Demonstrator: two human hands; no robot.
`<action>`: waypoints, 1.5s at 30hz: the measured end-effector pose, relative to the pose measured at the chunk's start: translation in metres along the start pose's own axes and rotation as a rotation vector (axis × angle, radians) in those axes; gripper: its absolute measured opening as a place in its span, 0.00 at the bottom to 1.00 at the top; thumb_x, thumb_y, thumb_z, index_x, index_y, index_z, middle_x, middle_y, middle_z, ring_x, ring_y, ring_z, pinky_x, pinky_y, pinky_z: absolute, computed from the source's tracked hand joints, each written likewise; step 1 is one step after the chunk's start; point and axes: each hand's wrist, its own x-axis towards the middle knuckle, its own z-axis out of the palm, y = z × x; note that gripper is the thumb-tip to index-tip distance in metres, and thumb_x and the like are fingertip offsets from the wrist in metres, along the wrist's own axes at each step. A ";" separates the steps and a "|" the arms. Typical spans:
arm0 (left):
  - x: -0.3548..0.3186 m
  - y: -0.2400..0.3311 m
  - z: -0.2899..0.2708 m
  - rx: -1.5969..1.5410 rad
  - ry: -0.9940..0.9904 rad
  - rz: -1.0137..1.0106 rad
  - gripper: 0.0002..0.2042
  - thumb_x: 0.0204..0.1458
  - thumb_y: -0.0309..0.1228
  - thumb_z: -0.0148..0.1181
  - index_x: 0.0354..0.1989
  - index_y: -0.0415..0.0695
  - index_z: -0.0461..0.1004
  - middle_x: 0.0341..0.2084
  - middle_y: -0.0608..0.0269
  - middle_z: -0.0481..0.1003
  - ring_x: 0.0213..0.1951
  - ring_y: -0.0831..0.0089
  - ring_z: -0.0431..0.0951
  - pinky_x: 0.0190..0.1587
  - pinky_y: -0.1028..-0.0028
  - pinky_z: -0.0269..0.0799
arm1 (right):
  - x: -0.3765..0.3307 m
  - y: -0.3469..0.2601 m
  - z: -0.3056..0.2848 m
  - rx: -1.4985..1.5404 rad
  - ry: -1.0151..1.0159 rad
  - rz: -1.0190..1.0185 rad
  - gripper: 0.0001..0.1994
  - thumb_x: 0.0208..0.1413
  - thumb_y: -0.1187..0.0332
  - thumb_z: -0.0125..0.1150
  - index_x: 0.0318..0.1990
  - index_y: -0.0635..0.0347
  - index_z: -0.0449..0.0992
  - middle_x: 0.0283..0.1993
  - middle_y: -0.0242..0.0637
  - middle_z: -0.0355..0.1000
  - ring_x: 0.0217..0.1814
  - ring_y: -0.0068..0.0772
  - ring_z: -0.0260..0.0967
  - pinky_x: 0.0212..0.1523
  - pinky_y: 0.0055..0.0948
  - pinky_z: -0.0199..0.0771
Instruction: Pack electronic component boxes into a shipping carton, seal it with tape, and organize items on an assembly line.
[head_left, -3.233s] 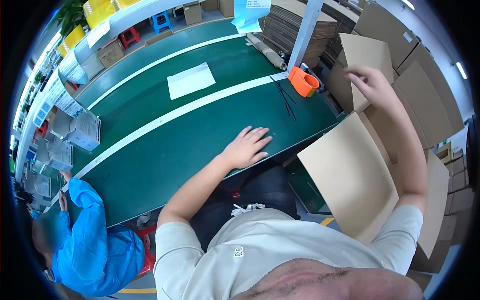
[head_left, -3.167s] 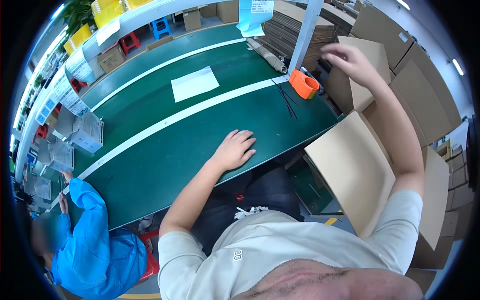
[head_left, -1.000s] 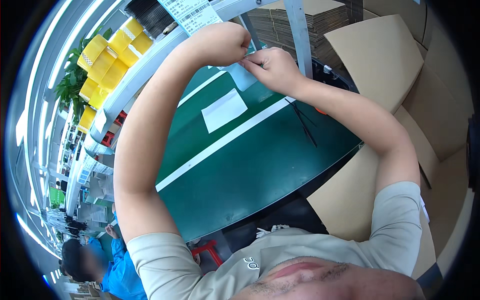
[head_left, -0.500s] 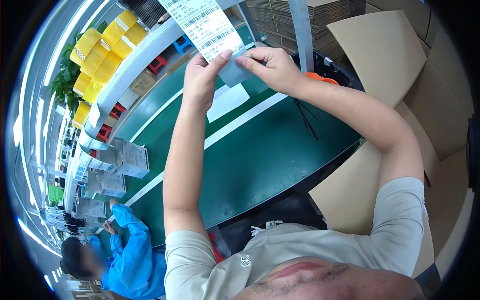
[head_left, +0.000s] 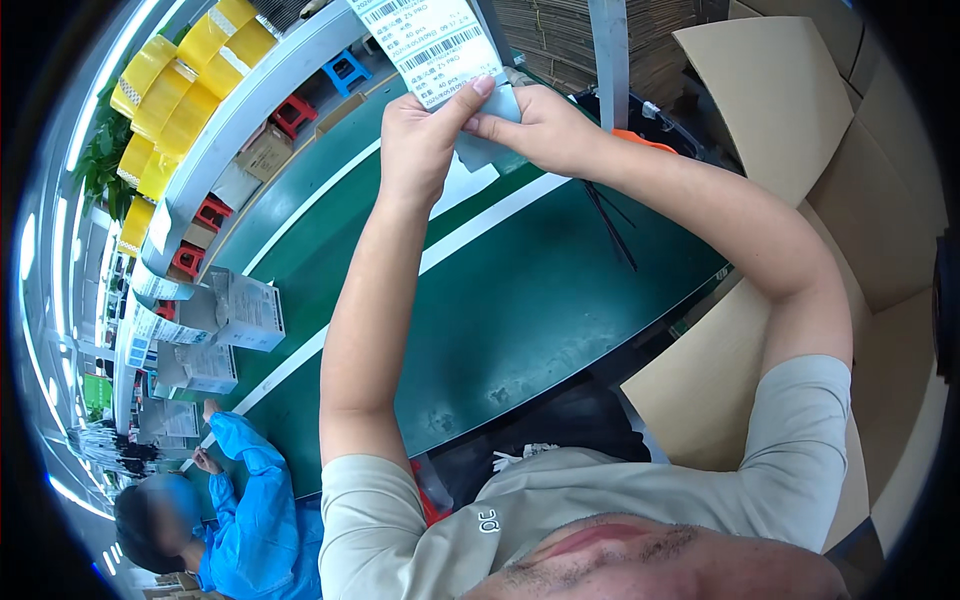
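Note:
A strip of white printed labels with barcodes [head_left: 440, 55] is held up over the far part of the green workbench [head_left: 520, 300]. My left hand [head_left: 422, 140] grips its lower left edge, the thumb pressed flat on the printed face. My right hand [head_left: 545, 125] is closed on the strip's lower right edge, its thumb close to the left thumb. A bluish-grey blank part of the strip [head_left: 478, 152] hangs below my fingers. Behind it, a white sheet [head_left: 458, 190] lies on the bench, partly hidden by my left wrist.
Black cable ties [head_left: 612, 225] lie right of the white sheet. Large open cardboard [head_left: 760, 110] stands at the right. Yellow tape rolls [head_left: 175, 110] sit on a grey rail at the left. White boxes [head_left: 250, 310] stand farther along, near a co-worker in blue [head_left: 250, 510].
My hands have come closer together at the strip's lower end. The strip sits higher and slightly farther right in view, and my right fingers have shifted onto its edge.

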 end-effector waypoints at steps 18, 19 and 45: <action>0.030 0.006 -0.022 0.119 -0.164 -0.195 0.19 0.61 0.37 0.69 0.50 0.33 0.80 0.42 0.52 0.85 0.40 0.70 0.85 0.45 0.71 0.81 | -0.045 -0.006 0.010 -0.803 -0.863 -0.568 0.18 0.69 0.53 0.57 0.36 0.56 0.83 0.24 0.38 0.77 0.31 0.42 0.78 0.35 0.41 0.76; 0.029 0.006 -0.024 0.175 -0.163 -0.193 0.19 0.62 0.38 0.68 0.51 0.32 0.80 0.43 0.51 0.84 0.40 0.70 0.85 0.45 0.71 0.81 | -0.051 -0.002 0.011 -0.799 -0.865 -0.565 0.18 0.69 0.53 0.57 0.36 0.56 0.83 0.24 0.38 0.77 0.31 0.42 0.78 0.35 0.41 0.76; -0.204 -0.161 -0.208 0.879 -0.062 0.062 0.04 0.55 0.29 0.67 0.35 0.44 0.83 0.32 0.61 0.83 0.38 0.60 0.82 0.47 0.62 0.72 | 0.110 0.232 -0.029 0.424 0.370 0.683 0.15 0.64 0.65 0.58 0.53 0.64 0.78 0.40 0.48 0.78 0.39 0.41 0.77 0.44 0.37 0.77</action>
